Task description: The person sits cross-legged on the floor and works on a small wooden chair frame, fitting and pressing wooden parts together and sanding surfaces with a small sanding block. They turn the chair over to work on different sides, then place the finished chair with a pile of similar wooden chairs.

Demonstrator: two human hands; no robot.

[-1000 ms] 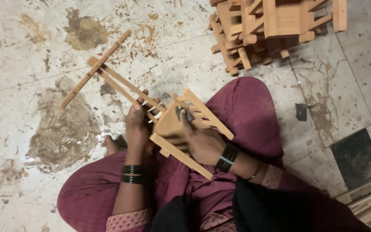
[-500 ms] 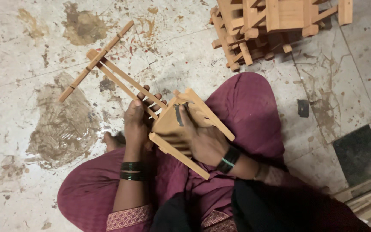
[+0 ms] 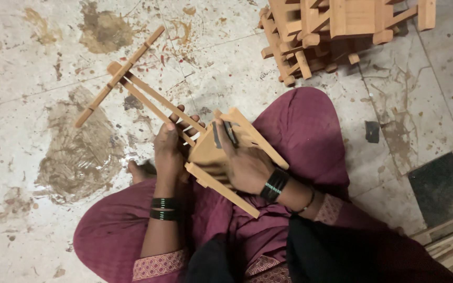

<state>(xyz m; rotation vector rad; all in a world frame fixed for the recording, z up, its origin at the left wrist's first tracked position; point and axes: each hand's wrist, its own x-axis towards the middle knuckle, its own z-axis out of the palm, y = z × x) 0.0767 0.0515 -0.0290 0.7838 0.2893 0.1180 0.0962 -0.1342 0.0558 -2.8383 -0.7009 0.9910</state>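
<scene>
Both hands [image 3: 205, 157] grip wooden frame [image 3: 211, 152]; stacked wooden frames [image 3: 336, 36] near.

Wooden frame [image 3: 221, 152] turned slightly in the lap since a second ago, long slats [image 3: 148, 102] swung a little more upward toward the stained floor [image 3: 38, 78]. Dark tool [image 3: 230, 133] under the right hand [image 3: 245, 162] shifted along the panel's top edge. Left hand [image 3: 169, 149] moved up slightly on the slats, fingers [image 3: 184, 123] wrapped higher.

Dim, even light, soft shadows, sharp focus, perhaps slight edge distortion.
</scene>
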